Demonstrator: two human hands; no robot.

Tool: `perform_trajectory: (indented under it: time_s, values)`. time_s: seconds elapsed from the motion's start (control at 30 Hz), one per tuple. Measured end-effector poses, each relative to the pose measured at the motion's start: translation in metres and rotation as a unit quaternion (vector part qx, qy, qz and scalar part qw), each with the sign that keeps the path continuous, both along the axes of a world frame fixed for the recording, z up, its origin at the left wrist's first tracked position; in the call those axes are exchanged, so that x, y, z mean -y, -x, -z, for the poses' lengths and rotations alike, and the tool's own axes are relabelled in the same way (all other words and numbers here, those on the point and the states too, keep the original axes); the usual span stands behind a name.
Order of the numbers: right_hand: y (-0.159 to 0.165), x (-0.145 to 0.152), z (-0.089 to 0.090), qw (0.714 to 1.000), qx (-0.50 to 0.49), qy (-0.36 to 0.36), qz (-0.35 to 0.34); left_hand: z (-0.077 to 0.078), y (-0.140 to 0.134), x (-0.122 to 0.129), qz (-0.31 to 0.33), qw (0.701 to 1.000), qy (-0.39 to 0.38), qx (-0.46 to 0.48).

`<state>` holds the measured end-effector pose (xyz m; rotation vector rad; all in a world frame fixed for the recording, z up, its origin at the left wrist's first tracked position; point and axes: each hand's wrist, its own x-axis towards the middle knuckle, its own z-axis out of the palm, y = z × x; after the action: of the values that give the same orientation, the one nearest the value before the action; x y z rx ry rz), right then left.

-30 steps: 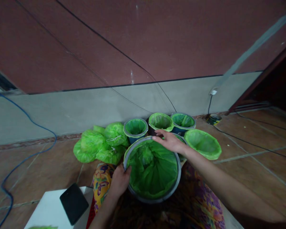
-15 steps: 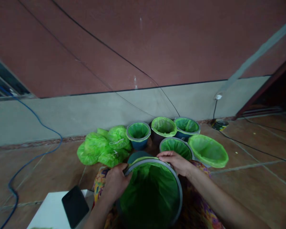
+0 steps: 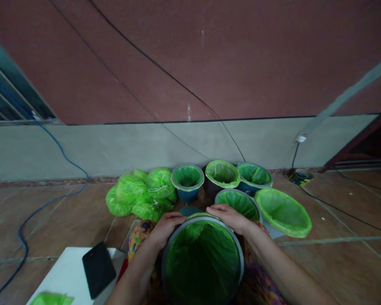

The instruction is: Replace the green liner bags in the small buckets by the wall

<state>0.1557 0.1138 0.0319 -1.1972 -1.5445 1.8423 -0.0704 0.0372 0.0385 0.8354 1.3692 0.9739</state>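
Note:
A round bin [image 3: 203, 271] with a grey rim ring stands tilted between my knees, its mouth facing me. A green plastic bag lines its inside and peeks out at the far edge. My left hand [image 3: 165, 228] curls its fingers over the rim's far left. Opposite it, my right hand [image 3: 230, 217] grips the rim's far right, fingers pressed over the bag edge. The thumbs are mostly hidden. Just beyond my right hand is another lined bin [image 3: 241, 204] with a grey rim.
Several lined bins, including a blue one [image 3: 187, 195] and a tilted one [image 3: 284, 212], stand by the wall. Tied green bags [image 3: 139, 192] lie to their left. A phone [image 3: 99, 269] rests on a white box [image 3: 63, 271], beside a green bag piece [image 3: 52, 299]. A blue cable [image 3: 59, 144] hangs left.
My left hand has slid from the rim's left side up toward its far edge. The right hand stays at the rim. My view has tilted slightly.

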Motion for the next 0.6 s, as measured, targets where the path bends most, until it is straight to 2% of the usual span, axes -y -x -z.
perform_trajectory:
  time_s: [0.1, 0.23, 0.43, 0.6]
  values:
    - [0.021, -0.01, -0.002, 0.997, 0.056, -0.042, -0.04, 0.005, -0.002, -0.002, -0.012, 1.0, 0.017, 0.011]
    - [0.025, -0.013, 0.009, 0.998, 0.045, -0.031, -0.028, 0.016, 0.006, 0.004, -0.025, 0.999, 0.02, 0.005]
    - [-0.015, -0.012, 0.02, 0.995, -0.006, 0.074, 0.066, 0.039, 0.02, 0.031, -0.072, 0.996, 0.034, 0.048]
    - [-0.041, -0.006, 0.028, 0.983, -0.034, 0.074, 0.164, 0.051, 0.013, 0.046, -0.09, 0.984, 0.058, 0.14]
